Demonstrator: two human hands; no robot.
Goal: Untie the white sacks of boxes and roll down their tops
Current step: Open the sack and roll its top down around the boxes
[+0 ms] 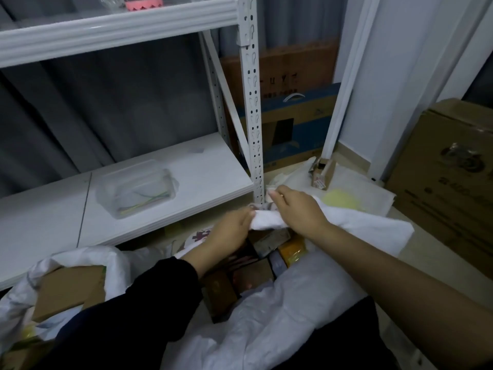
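Observation:
A white woven sack (288, 295) lies open in front of me, with several small cardboard boxes (240, 273) showing in its mouth. My left hand (229, 231) and my right hand (296, 209) both grip the far rim of the sack (266, 221), which is bunched into a roll between them. A second white sack (80, 260) stands at the lower left, open, with a brown box (69, 289) inside. A third white sack (354, 188) lies beyond my hands near the wall, with a small box (324, 173) at its top.
A white metal shelf rack (250, 102) stands right behind the sacks; its low shelf holds a clear plastic tub (136, 188). Large cardboard cartons (448, 172) stand at the right, and flat boxes (293, 129) lean on the wall behind.

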